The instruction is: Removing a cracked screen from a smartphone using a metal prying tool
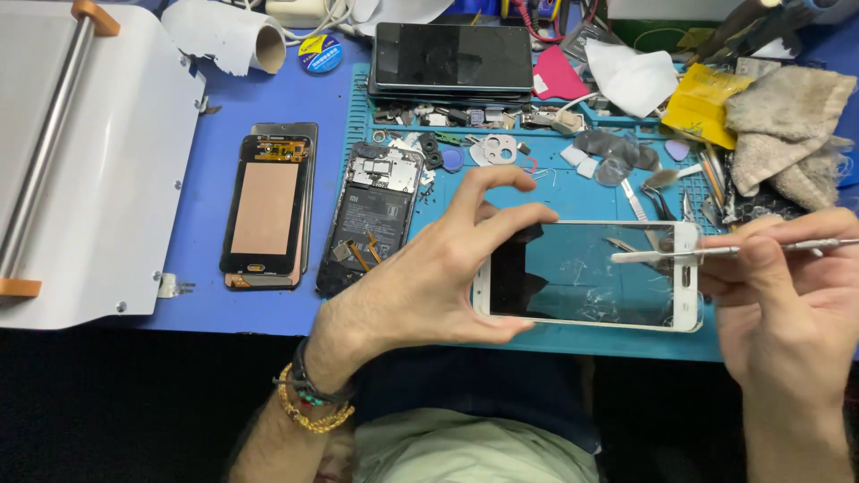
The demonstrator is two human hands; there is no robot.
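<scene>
My left hand point(429, 268) grips the left end of a white phone front glass panel point(582, 277), held flat above the blue work mat point(573, 340). The glass is clear in the middle and cracked near its lower right. My right hand point(787, 295) holds the panel's right end and pinches metal tweezers point(680, 255), whose flat tip lies across the glass near its upper right. An opened black phone body point(367, 219) with bare circuit board lies on the mat left of my left hand.
A screen assembly with a copper back point(266, 210) lies on the blue table. A white machine with a roller bar point(80, 152) stands at the left. Stacked dark phones point(452, 58), small parts, picks, cloths point(787, 125) and a tape roll point(259, 40) crowd the back.
</scene>
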